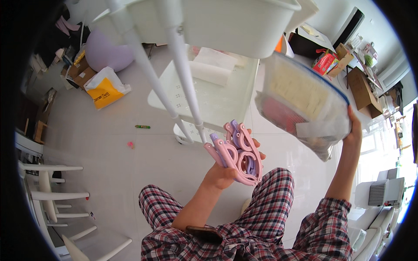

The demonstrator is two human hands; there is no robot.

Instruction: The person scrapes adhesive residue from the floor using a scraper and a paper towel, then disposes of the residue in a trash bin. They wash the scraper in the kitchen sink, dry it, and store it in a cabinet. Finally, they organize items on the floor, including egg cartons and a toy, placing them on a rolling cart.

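Pink and purple plastic folding hangers (247, 170), nested in a bundle, are gripped in my left hand (221, 176) above my knees. Its fingers wrap behind the bundle and the thumb presses on the near side. Out to the right, my right hand (355, 126) grasps the side of a large clear zip bag (305, 98) with a blue seal strip. Pale flat pieces and something reddish show through the plastic; I cannot make out what they are. The bag hangs tilted beside a white tiered cart (235, 30), whose lower basket (246, 98) holds a white paper-like piece.
White cart poles (185, 71) rise just beyond the hangers. A dark phone (204, 234) lies on my lap. At left are white chair legs (61, 196), a yellow-and-white bag (106, 89) and a purple ball (106, 52). A cardboard box (363, 93) stands right.
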